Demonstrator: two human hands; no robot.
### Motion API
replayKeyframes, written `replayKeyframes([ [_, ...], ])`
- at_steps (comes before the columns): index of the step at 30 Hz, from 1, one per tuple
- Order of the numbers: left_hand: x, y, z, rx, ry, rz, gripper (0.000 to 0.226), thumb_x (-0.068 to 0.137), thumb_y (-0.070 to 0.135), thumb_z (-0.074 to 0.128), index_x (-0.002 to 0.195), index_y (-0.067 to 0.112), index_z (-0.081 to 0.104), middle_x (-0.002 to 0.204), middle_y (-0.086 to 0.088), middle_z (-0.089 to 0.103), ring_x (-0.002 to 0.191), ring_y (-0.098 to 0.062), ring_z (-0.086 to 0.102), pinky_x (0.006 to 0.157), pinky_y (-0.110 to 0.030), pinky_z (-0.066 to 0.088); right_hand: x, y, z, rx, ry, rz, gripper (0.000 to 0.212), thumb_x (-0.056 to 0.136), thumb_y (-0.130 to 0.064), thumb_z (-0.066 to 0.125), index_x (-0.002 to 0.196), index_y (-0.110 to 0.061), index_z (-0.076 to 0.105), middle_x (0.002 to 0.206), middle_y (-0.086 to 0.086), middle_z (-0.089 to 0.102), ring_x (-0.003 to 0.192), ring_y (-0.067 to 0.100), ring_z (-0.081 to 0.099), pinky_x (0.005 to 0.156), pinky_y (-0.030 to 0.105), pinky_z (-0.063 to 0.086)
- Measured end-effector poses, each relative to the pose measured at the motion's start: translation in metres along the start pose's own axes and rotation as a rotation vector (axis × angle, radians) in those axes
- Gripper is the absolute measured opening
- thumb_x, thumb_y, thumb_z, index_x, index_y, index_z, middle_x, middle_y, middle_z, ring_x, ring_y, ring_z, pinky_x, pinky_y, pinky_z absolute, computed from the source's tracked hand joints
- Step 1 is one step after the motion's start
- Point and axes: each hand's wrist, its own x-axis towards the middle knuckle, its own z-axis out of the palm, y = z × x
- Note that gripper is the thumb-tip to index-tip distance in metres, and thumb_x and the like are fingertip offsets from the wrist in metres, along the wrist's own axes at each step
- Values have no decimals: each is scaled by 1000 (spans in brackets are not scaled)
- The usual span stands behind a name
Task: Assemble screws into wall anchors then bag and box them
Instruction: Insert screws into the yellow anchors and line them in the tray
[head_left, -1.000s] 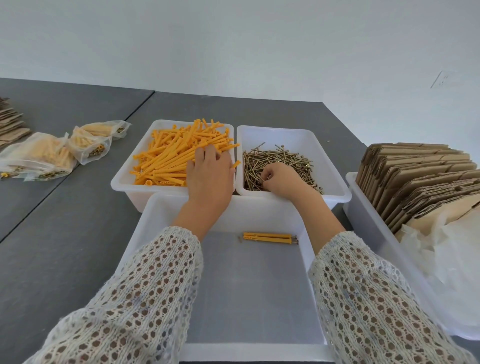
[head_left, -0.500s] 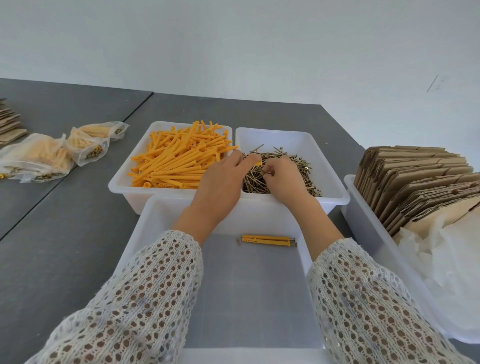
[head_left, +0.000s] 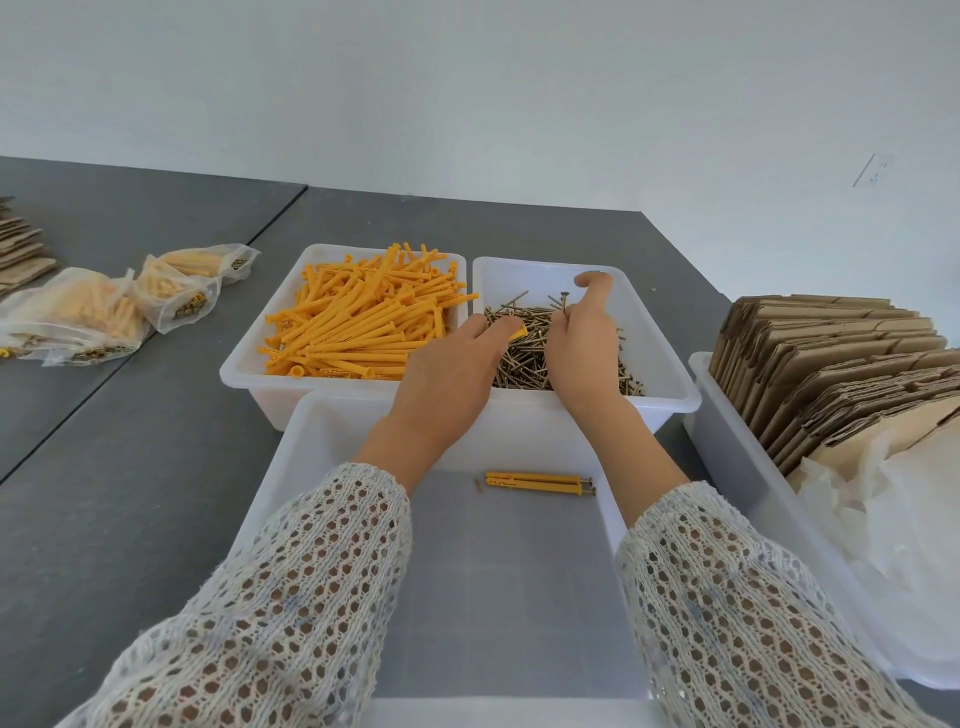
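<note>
Holding orange anchors (head_left: 358, 325) and screws (head_left: 524, 348), two bins (head_left: 660, 332) sit side by side.

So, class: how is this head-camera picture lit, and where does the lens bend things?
Head view: soft, even daylight, only faint shadows under the hands; no glare on the white bins; wide-angle bending shows in the table edge and cardboard stack; screws stay sharp.

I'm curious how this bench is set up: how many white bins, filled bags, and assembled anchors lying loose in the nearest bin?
White bins: 4
Filled bags: 3
Loose assembled anchors: 2
Total: 9
</note>
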Motion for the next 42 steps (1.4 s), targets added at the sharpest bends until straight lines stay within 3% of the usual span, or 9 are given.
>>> replayKeyframes([
  [3,0,-1,1,-14,8,-3,32,105,17,43,134,22,54,91,0,56,56,-21,52,42,-29,39,-1,-3,1,55,1,-35,29,99,-2,44,126,-10,41,60,2,45,52,14,41,52,28,33],
  [7,0,-3,2,-5,-1,1,32,105,18,43,135,22,55,92,0,57,58,-21,53,43,-30,41,-4,-16,4,370,79,80,20,100,-4,45,117,-12,41,71,22,59,58,31,53,61,41,49],
  [13,0,-4,4,-2,-8,5,32,104,16,46,134,23,56,96,2,59,64,-19,56,46,-35,47,-4,-22,4,645,231,263,19,101,-2,43,115,-14,35,72,13,61,47,17,56,58,31,53],
  [21,1,-5,4,-29,-11,-1,31,105,18,44,133,23,56,95,2,59,66,-20,57,50,-40,51,-4,-21,4,720,261,335,20,101,-5,45,115,-15,34,73,13,66,47,14,60,52,22,53],
  [30,1,-6,4,-44,-15,-38,30,106,23,40,132,22,56,93,0,59,70,-22,58,54,-42,52,-7,-27,6,797,133,328,21,100,-4,48,112,-13,35,68,8,65,47,16,59,54,29,55],
  [38,0,-4,1,-73,-18,-47,32,107,24,38,133,23,56,96,2,60,73,-21,59,56,-40,51,-4,-22,2,775,261,386,21,100,-3,47,114,-13,34,69,12,65,49,15,61,54,23,52],
  [42,0,-3,0,-81,-25,-57,33,107,25,36,134,22,56,99,0,61,76,-22,60,60,-43,52,-7,-25,5,778,210,365,19,100,-3,46,113,-12,35,71,13,64,48,14,59,51,22,50],
])
